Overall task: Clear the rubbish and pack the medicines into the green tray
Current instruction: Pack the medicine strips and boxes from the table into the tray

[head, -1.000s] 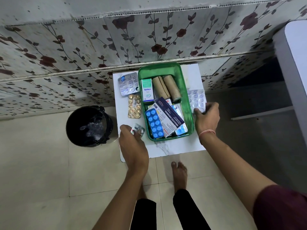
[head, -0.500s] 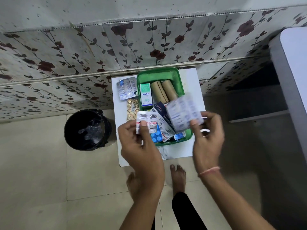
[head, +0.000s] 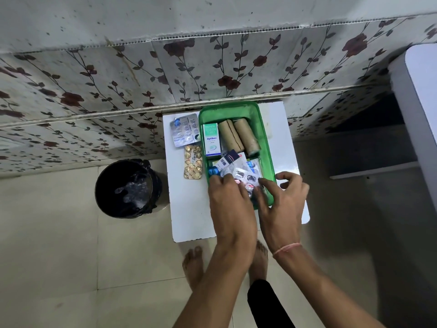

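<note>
Since half a second ago: lowered from mid-air, both hands into green tray (head: pixel 264 129) on desk (head: pixel 189 209). Left hand (head: pixel 228 195) and right hand (head: pixel 281 197) fingers pinching blister strips (head: pixel 246 177) down inside. Near tray end hidden; labels unreadable.

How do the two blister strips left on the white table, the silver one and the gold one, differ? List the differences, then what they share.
1. Colour: the silver strip is silvery with blue print; the gold strip is gold.
2. Place: the silver strip lies nearer the wall; the gold strip lies nearer the person.
3. Size: the silver strip looks wider than the gold strip.

Both lie flat on the table, left of the green tray.
</note>
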